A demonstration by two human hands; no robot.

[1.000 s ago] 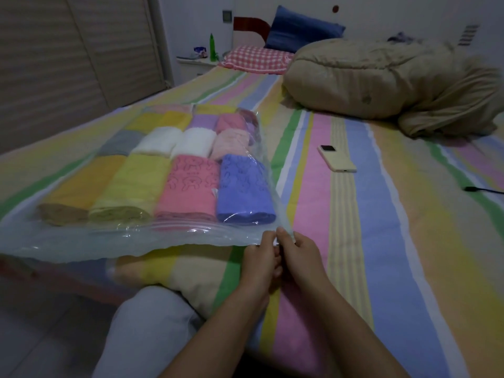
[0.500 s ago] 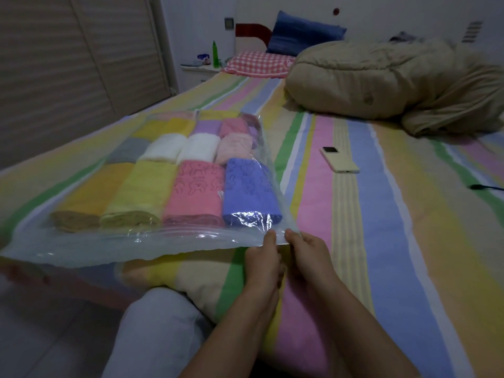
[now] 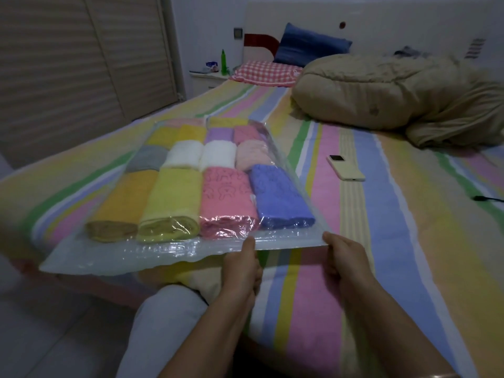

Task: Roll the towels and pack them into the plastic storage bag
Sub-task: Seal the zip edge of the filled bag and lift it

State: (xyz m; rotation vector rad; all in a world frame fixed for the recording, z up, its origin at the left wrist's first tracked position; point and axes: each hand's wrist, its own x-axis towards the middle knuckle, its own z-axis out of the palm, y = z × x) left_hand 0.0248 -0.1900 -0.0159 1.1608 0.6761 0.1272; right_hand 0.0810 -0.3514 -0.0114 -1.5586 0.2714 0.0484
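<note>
plastic storage bag (image 3: 122, 255), rolled towels (image 3: 226, 197) inside — left hand (image 3: 242, 266), right hand (image 3: 345, 257) each pinch near edge

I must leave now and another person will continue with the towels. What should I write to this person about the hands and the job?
Left hand: pinches the near edge of the plastic storage bag, in front of the pink towel.
Right hand: pinches the same edge at its right corner.
Rolled towels: all in view lie inside the bag, in rows, on the bed.
Done: rolling and packing, it seems.
Left: seal the near edge; whether any part is shut, I cannot tell.
</note>
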